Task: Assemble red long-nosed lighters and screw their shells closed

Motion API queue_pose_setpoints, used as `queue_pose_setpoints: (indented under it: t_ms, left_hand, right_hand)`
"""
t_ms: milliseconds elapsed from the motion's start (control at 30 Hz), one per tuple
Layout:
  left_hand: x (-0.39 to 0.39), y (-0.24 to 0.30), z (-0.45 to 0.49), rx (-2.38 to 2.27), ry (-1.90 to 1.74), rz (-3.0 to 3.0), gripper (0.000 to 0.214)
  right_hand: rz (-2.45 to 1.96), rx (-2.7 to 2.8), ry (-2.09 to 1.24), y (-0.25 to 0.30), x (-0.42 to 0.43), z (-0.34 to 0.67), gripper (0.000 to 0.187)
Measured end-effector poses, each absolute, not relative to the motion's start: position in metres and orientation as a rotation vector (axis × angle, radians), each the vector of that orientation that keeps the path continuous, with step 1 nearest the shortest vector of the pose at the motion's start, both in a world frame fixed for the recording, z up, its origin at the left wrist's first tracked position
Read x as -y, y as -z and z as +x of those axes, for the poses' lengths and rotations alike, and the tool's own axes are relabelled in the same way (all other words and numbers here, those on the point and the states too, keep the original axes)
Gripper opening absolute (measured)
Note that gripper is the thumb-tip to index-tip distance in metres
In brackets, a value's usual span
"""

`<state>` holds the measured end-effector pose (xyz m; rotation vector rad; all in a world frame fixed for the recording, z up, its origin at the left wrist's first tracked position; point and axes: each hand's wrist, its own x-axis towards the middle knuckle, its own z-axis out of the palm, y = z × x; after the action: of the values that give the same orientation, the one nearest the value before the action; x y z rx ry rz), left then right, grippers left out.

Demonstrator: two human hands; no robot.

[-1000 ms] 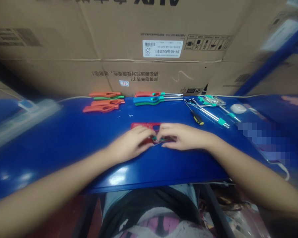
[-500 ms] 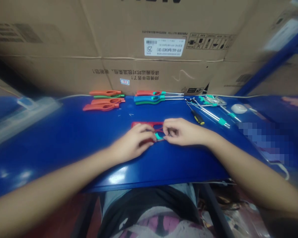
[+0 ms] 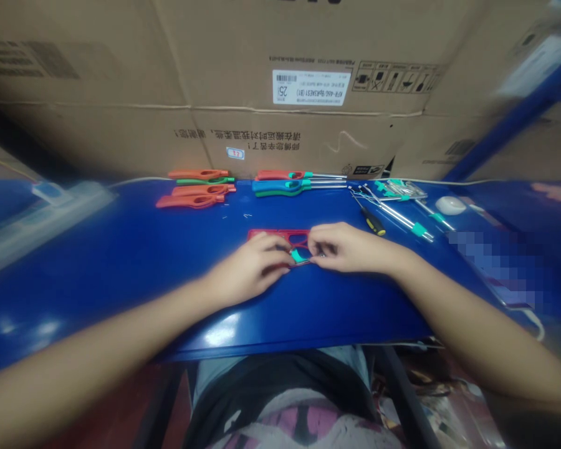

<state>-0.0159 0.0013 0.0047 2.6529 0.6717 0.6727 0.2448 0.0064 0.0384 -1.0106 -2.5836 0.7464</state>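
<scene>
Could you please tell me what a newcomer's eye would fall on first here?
Probably the left hand and right hand, close together at a red casing with a teal piece, mid-table. Next, perhaps, the large cardboard behind, its printing and white label upside down. The orange handles also stand out against the blue table, toward its far edge, left of centre.

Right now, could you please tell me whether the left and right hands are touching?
Apart: the head view shows a teal piece between left hand and right hand.
</scene>
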Motion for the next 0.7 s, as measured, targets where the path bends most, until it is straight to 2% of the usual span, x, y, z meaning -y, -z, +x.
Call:
queue_pose_setpoints:
  t_ms: [233, 567, 700]
  left_hand:
    - [-0.0019, -0.0063, -0.0169, -0.692, -0.632, 2.700, 0.020]
    - [-0.0030, -0.0078, -0.0195, -0.698, -0.668, 2.692, 0.020]
    - [-0.0044, -0.0065, -0.0200, -0.721, -0.669, 2.677, 0.018]
  right_hand:
    - [-0.969, 2.602, -0.773, -0.0416, -0.0071, 0.2503, 0.002]
    - [-0.863, 2.626, -0.780, -0.0448, -0.0068, 0.2517, 0.011]
    - [-0.991, 2.521, -0.600, -0.0429, -0.0131, 0.2549, 0.012]
